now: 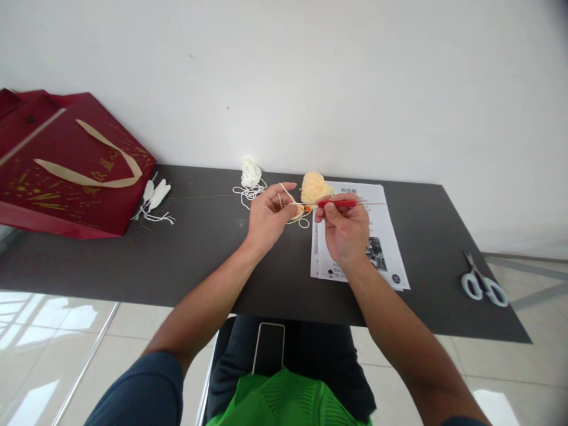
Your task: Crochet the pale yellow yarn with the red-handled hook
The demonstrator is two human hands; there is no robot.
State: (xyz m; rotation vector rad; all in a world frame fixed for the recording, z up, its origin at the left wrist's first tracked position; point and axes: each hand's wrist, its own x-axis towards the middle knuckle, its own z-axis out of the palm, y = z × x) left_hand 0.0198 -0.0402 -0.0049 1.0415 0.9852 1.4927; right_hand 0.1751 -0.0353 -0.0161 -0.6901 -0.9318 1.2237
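Note:
My left hand point(270, 216) pinches a small pale-yellow crochet piece point(298, 212), with a strand of yarn looped over its raised fingers. A small orange thing, perhaps a stitch marker point(307, 208), shows at the edge of that piece. My right hand point(346, 228) grips a crochet hook point(337, 203) by its red handle, and the hook's thin shaft reaches left to the crochet piece. Whether the tip is inside a stitch is too small to tell. Just behind the hands sits a ball of pale-yellow yarn point(314, 186). Loose yarn curls below the piece.
Printed sheets point(386, 260) lie under my right hand on the dark table point(199, 254). White yarn point(251, 173) is at the back, white crocheted pieces point(156, 194) beside a red gift bag point(89, 177) on the left. Scissors point(483, 284) lie far right. A phone point(269, 348) rests on my lap.

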